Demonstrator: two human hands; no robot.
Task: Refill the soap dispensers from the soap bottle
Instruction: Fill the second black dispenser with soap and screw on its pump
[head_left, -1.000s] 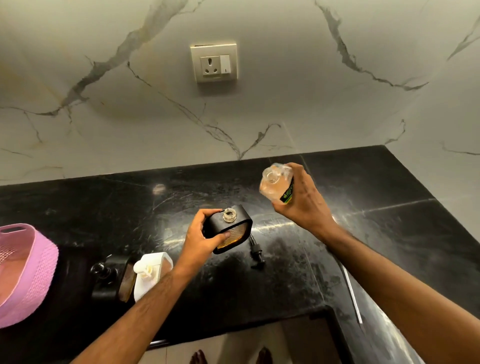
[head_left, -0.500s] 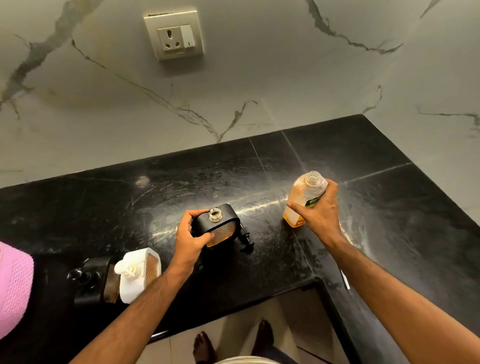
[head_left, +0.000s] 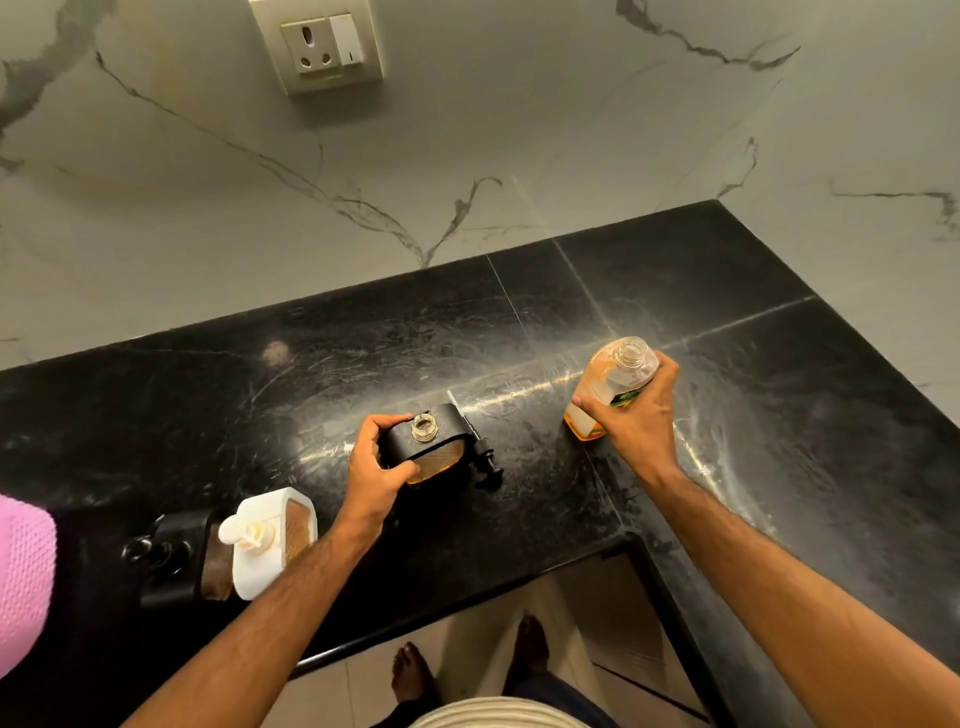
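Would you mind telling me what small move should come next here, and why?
Probably release the soap bottle and reach for the pump head lying beside the black dispenser. The right hand has the bottle standing on the counter, while the left hand grips the dispenser, its neck uncapped.

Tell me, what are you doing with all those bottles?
A person is refilling soap dispensers. The left hand holds a black dispenser with its top open; its pump lies beside it on the black counter. The right hand grips the uncapped soap bottle, standing on the counter. Two more dispensers, white and black, wait at the left.
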